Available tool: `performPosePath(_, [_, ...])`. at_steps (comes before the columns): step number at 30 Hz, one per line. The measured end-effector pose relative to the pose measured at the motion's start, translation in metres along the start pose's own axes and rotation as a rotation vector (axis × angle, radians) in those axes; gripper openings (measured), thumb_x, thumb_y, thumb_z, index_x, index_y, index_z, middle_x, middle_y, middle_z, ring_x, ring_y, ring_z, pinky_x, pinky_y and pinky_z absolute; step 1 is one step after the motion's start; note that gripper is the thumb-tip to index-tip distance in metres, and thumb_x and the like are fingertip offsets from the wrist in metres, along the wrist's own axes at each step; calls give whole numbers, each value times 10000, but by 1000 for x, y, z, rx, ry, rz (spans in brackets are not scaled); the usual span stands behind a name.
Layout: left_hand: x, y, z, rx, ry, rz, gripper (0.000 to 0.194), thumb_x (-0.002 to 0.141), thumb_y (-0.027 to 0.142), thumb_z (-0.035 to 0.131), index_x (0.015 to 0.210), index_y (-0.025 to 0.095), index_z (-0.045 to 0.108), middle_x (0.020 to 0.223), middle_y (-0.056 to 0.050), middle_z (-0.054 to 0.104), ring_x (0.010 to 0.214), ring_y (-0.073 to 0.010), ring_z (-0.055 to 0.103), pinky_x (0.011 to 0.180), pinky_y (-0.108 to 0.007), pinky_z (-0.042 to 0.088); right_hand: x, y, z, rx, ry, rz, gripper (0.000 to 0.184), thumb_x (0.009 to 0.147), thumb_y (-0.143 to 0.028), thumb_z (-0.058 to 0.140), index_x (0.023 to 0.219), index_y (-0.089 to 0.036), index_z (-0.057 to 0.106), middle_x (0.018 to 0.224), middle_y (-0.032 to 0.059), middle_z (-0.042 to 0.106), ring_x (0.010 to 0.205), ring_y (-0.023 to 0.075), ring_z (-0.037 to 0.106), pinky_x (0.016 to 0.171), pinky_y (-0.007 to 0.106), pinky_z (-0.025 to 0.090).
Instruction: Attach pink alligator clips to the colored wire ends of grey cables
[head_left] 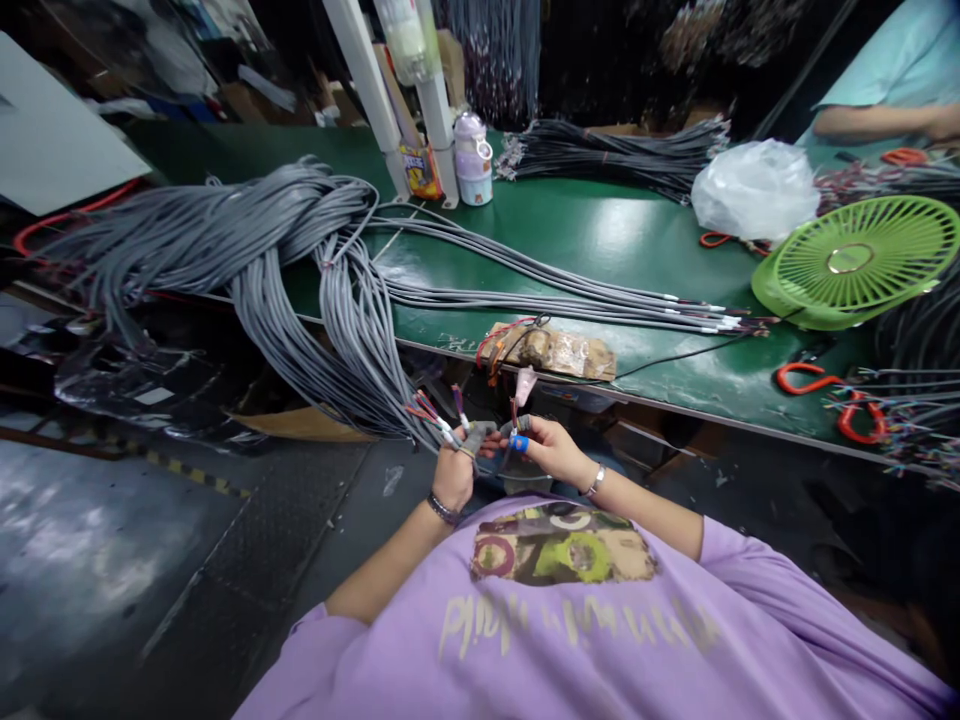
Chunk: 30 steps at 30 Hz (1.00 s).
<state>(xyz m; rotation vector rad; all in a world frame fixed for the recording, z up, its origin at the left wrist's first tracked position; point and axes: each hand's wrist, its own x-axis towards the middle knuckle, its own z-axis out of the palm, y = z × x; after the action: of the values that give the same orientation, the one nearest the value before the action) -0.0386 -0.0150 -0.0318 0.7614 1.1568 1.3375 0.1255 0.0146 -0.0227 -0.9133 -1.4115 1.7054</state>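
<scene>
My left hand [454, 474] is closed around grey cables [431, 430], whose stripped ends with red and dark wires and white sleeves stick up past the fingers. My right hand [559, 452], with a blue band on one finger, pinches a cable end [514, 425] with thin dark red wires. Both hands are close together, just in front of the bench edge. Right above the right fingers, a pale pink wrapped tip [526, 382] sticks out at the edge. Grey wraps cover some fingertips.
A thick grey cable bundle [300, 220] drapes over the green bench [600, 235]. A taped wooden block [559, 350] sits at its edge. Further right are red hooks [806, 378], a green fan [855, 260] and a plastic bag [756, 190]. A bottle [472, 165] stands behind; a co-worker's arm [870, 122] shows.
</scene>
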Motion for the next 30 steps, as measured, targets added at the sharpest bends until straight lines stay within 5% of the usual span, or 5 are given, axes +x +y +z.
performPosePath(3, [2, 6, -1, 13, -10, -7, 345, 664, 450, 751, 810, 140, 703, 657, -43, 683, 497, -92, 553, 419, -184, 324, -1, 5, -2, -15, -80, 19, 281, 732, -443, 698, 819, -179, 655, 710, 22, 653, 623, 136, 548, 540, 234, 412])
performPosePath(10, [2, 12, -3, 211, -343, -57, 339, 717, 430, 726, 872, 128, 730, 559, -22, 626, 415, -70, 444, 402, -201, 301, -3, 11, -2, -13, -254, 49, 351, 726, -497, 691, 793, -153, 667, 649, -9, 600, 547, 88, 426, 516, 213, 355])
performPosePath(18, [1, 19, 5, 191, -375, -138, 441, 654, 456, 777, 934, 122, 711, 544, 6, 595, 431, -76, 482, 424, -193, 347, -4, 17, -4, 55, -316, 155, 420, 700, -508, 713, 838, -114, 670, 692, 6, 616, 537, 70, 406, 515, 211, 334])
performPosePath(25, [5, 7, 5, 113, -201, -19, 341, 629, 388, 806, 864, 153, 730, 749, -26, 690, 638, -115, 574, 594, -223, 438, 1, 12, -9, 28, -27, 191, 368, 646, -463, 748, 786, -136, 653, 668, 6, 620, 539, 85, 458, 515, 223, 377])
performPosePath(30, [4, 9, 6, 200, -161, -33, 301, 645, 422, 784, 736, 142, 722, 691, -46, 699, 676, -148, 608, 624, -246, 447, 2, 2, -13, -6, 164, 91, 309, 725, -441, 677, 828, -152, 644, 730, 23, 649, 571, 96, 501, 537, 232, 414])
